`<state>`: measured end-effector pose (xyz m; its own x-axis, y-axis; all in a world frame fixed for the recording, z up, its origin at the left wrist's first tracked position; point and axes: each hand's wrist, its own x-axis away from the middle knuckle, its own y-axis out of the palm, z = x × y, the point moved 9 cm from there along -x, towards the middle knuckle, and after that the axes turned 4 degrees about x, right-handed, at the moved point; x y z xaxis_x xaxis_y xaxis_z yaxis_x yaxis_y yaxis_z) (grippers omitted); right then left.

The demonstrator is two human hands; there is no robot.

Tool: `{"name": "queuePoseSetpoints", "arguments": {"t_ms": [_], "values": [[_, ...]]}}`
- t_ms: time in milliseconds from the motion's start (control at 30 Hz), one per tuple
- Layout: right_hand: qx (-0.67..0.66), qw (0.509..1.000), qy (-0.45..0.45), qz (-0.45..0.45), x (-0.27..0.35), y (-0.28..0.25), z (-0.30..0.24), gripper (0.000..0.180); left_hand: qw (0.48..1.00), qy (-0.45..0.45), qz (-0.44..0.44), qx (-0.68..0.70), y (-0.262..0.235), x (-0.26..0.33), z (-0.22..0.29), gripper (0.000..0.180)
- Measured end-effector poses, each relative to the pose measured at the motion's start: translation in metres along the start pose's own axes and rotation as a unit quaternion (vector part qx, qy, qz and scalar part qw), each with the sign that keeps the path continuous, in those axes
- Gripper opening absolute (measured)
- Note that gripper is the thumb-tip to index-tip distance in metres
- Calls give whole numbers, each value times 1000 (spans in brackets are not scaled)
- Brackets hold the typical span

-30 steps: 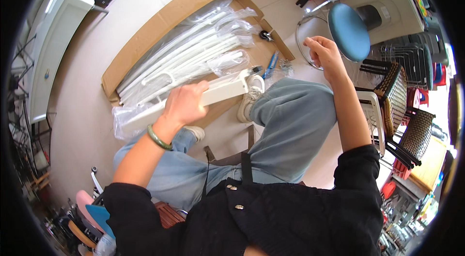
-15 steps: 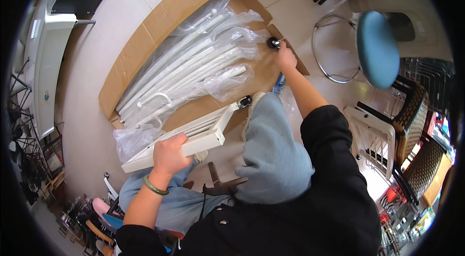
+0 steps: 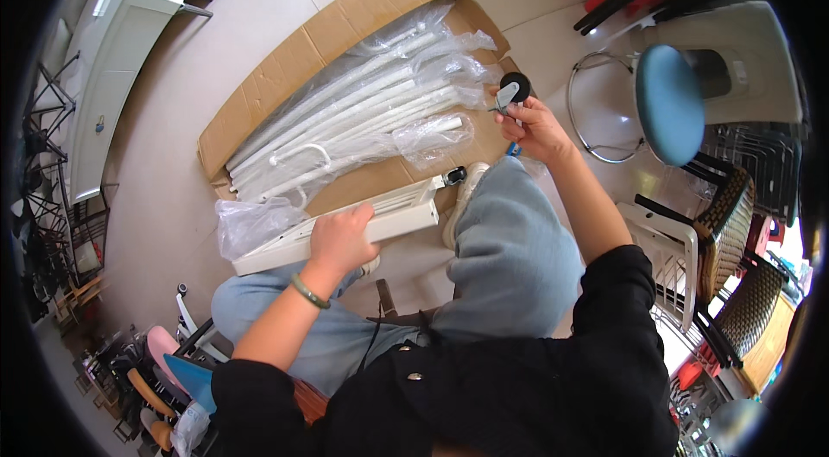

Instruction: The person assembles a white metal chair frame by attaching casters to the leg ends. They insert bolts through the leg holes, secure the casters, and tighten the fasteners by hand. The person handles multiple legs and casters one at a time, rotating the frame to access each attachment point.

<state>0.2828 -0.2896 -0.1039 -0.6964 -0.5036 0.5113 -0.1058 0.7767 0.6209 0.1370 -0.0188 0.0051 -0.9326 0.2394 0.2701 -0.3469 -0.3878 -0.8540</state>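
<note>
My left hand (image 3: 343, 241) grips the near side of a white slatted frame (image 3: 401, 219), which lies tilted by my knees. A black caster (image 3: 454, 175) is fitted at the frame's far right corner. Raised over the right end of the cardboard box, my right hand (image 3: 537, 126) pinches a loose caster wheel (image 3: 511, 92) with a black wheel and a metal fork. Long white tubes (image 3: 363, 101) in clear plastic wrap fill the open cardboard box (image 3: 298, 51) in front of me. Next to my right knee lies a small blue item (image 3: 514, 149), partly hidden.
To the right stand a round blue stool (image 3: 669, 103) with a chrome ring base and woven chairs (image 3: 724, 211). A white cabinet (image 3: 112, 85) is at the left. Crumpled clear plastic (image 3: 255, 224) lies at the box's near left corner.
My right hand has lifted the loose caster off the box's right end and turned it up nearer to me. The left hand keeps its hold on the frame. The whole view has shifted slightly.
</note>
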Motion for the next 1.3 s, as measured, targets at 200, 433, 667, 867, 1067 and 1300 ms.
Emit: {"name": "queuePoseSetpoints", "arguments": {"t_ms": [200, 433, 667, 867, 1067, 1300], "values": [[93, 979, -64, -173, 111, 150, -64, 35, 997, 39, 59, 11, 1, -3, 18, 26], [170, 974, -62, -135, 190, 228, -25, 43, 981, 36, 163, 101, -72, 59, 14, 29], [266, 952, 1, -151, 170, 294, 12, 48, 928, 75, 282, 231, -102, 105, 1, 25], [300, 930, 67, -201, 151, 300, 26, 40, 917, 119, 311, 219, -89, 111, 12, 20], [408, 872, 41, -266, 163, 314, 23, 40, 914, 143, 310, 221, -86, 111, 21, 20], [577, 741, 0, -344, 166, 339, 20, 28, 915, 170, 295, 215, -82, 112, 23, 21]]}}
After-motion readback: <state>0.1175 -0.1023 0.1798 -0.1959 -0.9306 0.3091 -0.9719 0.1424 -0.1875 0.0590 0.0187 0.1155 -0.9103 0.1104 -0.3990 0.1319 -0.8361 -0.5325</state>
